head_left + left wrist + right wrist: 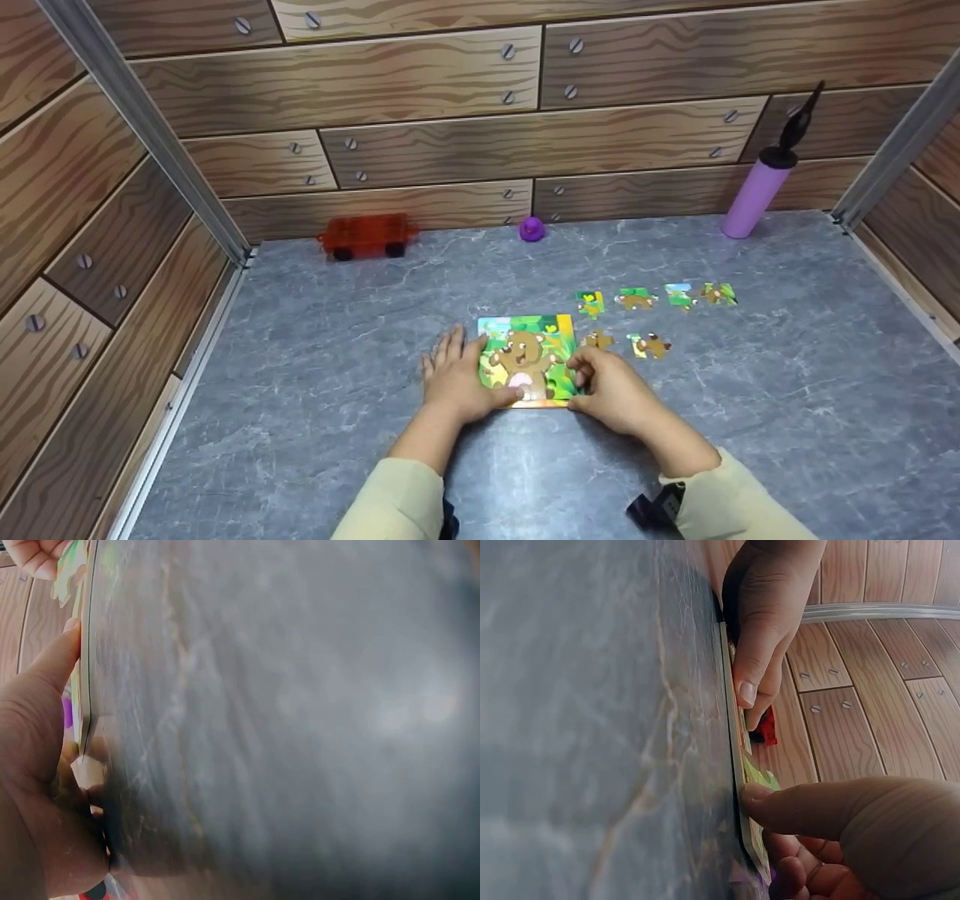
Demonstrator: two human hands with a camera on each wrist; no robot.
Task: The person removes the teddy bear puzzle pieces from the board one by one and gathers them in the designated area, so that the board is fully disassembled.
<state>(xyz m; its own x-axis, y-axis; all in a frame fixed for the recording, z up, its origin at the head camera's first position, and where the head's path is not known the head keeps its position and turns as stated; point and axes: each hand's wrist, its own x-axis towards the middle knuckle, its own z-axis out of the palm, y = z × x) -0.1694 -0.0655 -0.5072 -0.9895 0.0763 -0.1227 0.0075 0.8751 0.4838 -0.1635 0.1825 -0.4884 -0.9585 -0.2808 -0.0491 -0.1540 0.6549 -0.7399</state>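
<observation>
A square jigsaw board [525, 324] showing a brown bear lies flat on the grey table. My left hand [459, 379] rests along its left side, fingers spread on the table and thumb pressing the bear's lower body. At the board's lower right corner, my right hand [611, 386] pinches a green puzzle piece [759, 774] between thumb and curled fingers. That piece stands tilted above the board's surface, its jagged edge visible in the left wrist view as well. Part of it is hidden by the right fingers.
Several loose puzzle pieces [636, 298] lie right of the board, one brown piece [598, 340] close to its edge. Along the back wall stand a red toy wagon [367, 236], a purple rubber duck [532, 229] and a purple hand pump [757, 191].
</observation>
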